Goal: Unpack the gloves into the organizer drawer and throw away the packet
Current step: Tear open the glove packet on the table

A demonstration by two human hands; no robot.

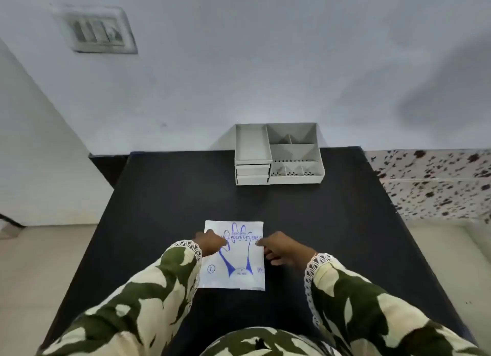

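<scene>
A flat white glove packet (235,265) with a blue hand outline and blue lettering lies on the black table (164,212), near the front. My left hand (211,242) rests on the packet's left edge, fingers on the print. My right hand (279,248) touches the packet's right edge, its fingers curled down onto the table. Neither hand has lifted the packet. A grey-white organizer (279,153) stands at the table's far edge, with two shut drawers (252,173) at its lower left and several open compartments on top.
A white wall rises behind the table, with a switch plate (97,31) at the upper left. A speckled tiled surface (435,180) lies to the right of the table. Pale floor shows on both sides.
</scene>
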